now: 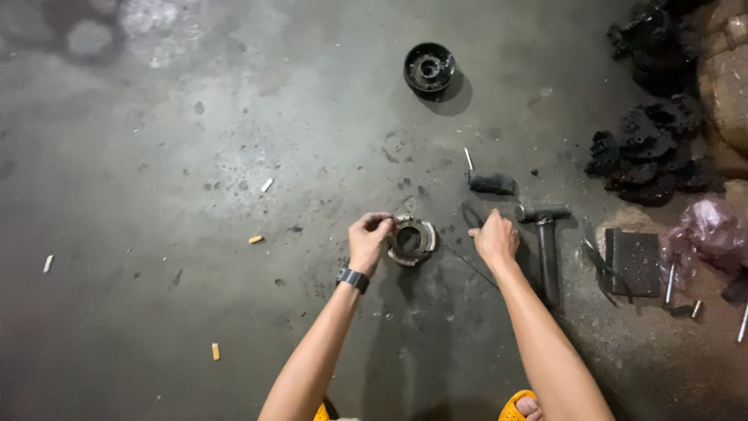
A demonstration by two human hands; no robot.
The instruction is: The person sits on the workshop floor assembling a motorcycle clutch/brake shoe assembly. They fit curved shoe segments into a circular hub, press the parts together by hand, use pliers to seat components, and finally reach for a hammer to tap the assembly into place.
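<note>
a round metal part (411,240), ring-shaped with a dark hollow middle, lies on the concrete floor (195,296) just right of the frame's centre. the left hand (368,241), a watch (353,279) on its wrist, has its grip pinched on the part's left rim at the top. the right hand (494,238) sits just right of the part, its grip closed on something thin and dark; what it pinches is too small to tell.

at upper centre stands a black drum-like housing (428,68), open side up, with a hub showing inside. a pink plastic bag (707,231) lies at the right edge; its contents cannot be made out.

just right of the right hand a hammer (547,242) lies with its head upward in the frame. above it is a short dark tool with a pale shaft (489,181). further right lies a flat dark block (633,261), and above that a heap of black greasy parts (650,148) crowds the upper right corner.

the left half of the floor is open, strewn only with cigarette butts (255,239). a yellow sandal (518,407) shows at the bottom edge.
</note>
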